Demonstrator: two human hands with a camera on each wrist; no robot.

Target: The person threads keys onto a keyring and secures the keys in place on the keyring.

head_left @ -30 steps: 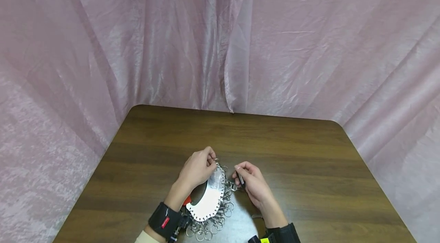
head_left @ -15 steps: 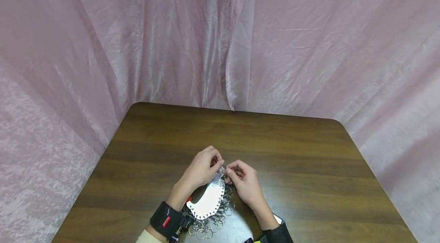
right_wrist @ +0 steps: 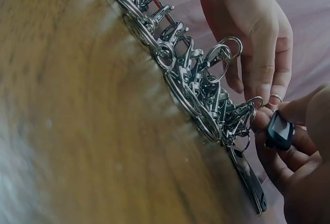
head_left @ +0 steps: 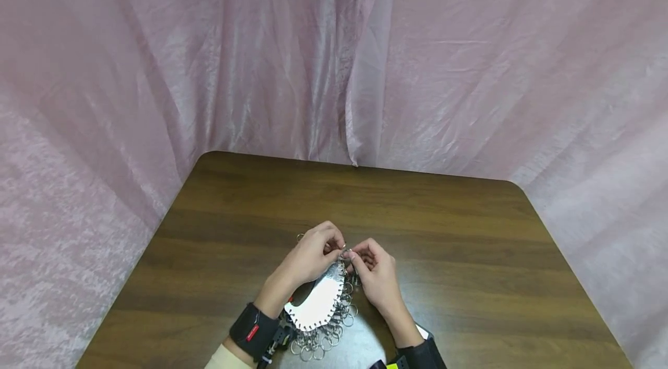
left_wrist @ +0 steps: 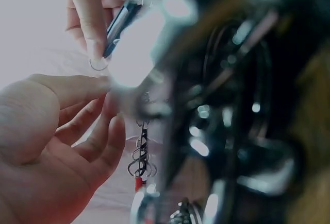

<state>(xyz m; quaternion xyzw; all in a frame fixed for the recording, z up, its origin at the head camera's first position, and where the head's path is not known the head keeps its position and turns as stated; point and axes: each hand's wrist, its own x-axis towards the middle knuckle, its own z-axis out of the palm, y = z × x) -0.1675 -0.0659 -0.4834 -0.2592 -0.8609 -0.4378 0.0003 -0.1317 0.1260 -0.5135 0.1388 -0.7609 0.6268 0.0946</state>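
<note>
A shiny curved metal plate [head_left: 315, 302], edged with small holes, carries several metal key rings [head_left: 318, 351] and clasps along its outer rim. At its far tip my left hand [head_left: 313, 253] pinches the end, thumb against fingers. Close beside it, my right hand [head_left: 377, 276] grips a small black key tag [right_wrist: 279, 131] with a pale window between thumb and fingers. A thin ring [right_wrist: 276, 98] on that tag lies right at the left fingertips. Another dark flat tag [right_wrist: 247, 180] hangs from the row of clasps. Glare and blur hide much of the plate in the left wrist view.
The brown wooden table [head_left: 417, 212] extends beyond and to both sides of the hands. Behind it hangs a pink curtain [head_left: 261, 55]. A ring [head_left: 300, 237] shows past the left hand. Black bands [head_left: 254, 331] wrap the wrists.
My right hand has moved left with the black key tag, from apart to right at my left fingertips. My left hand has shifted slightly right at the plate's tip.
</note>
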